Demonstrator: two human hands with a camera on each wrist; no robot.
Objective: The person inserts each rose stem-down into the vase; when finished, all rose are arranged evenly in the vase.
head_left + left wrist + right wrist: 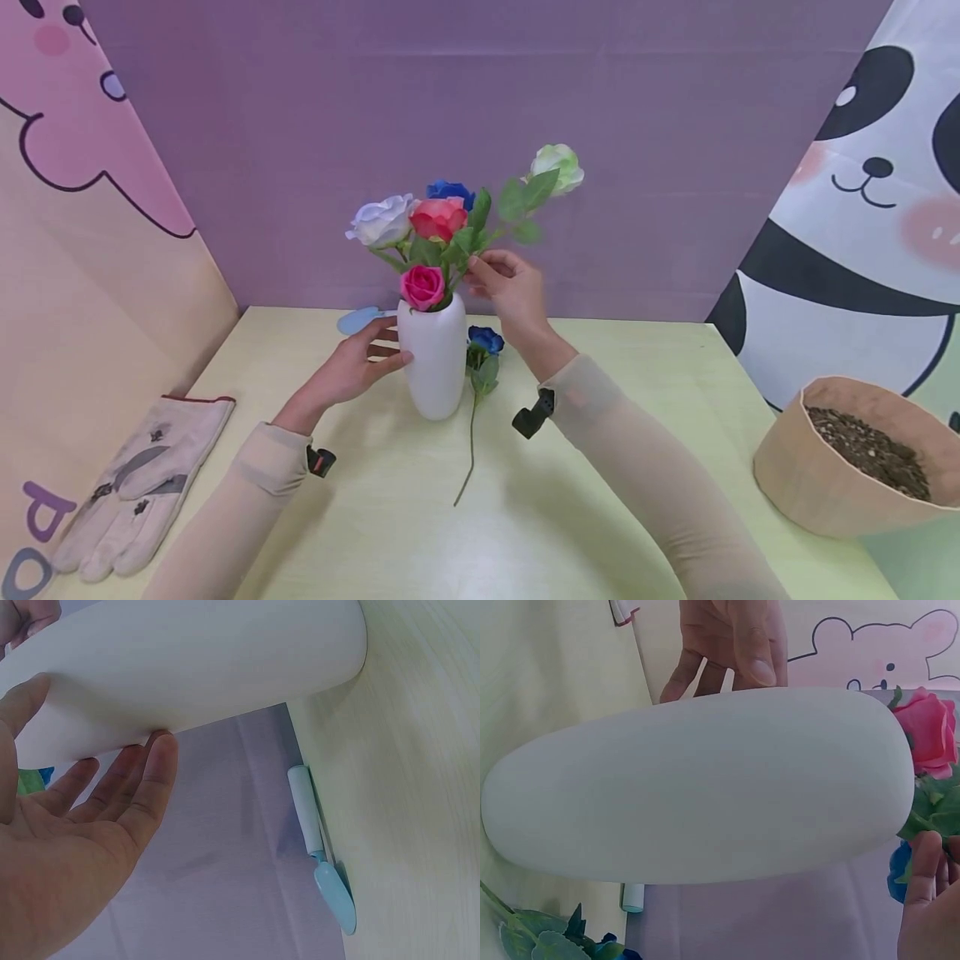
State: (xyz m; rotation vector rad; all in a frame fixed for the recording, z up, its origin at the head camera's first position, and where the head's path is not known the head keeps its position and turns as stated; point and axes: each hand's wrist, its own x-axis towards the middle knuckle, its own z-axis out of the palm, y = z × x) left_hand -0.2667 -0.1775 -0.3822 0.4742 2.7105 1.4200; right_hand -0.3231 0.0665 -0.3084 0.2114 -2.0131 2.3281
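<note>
Vase nearly filled, one blue rose left on the table

Nearest, a blue rose (pixel 485 340) was seen lying unplaced on the table (pixel 420 517), just beside the white vase (pixel 432 358). The vase was steadied by the left hand (pixel 351 368) with straight, relaxed fingers touching its side, while a stem of the green-white rose (pixel 557 167) was pinched by the right hand (pixel 507 287) above the neck (four blooms judged already seated upright).
</note>
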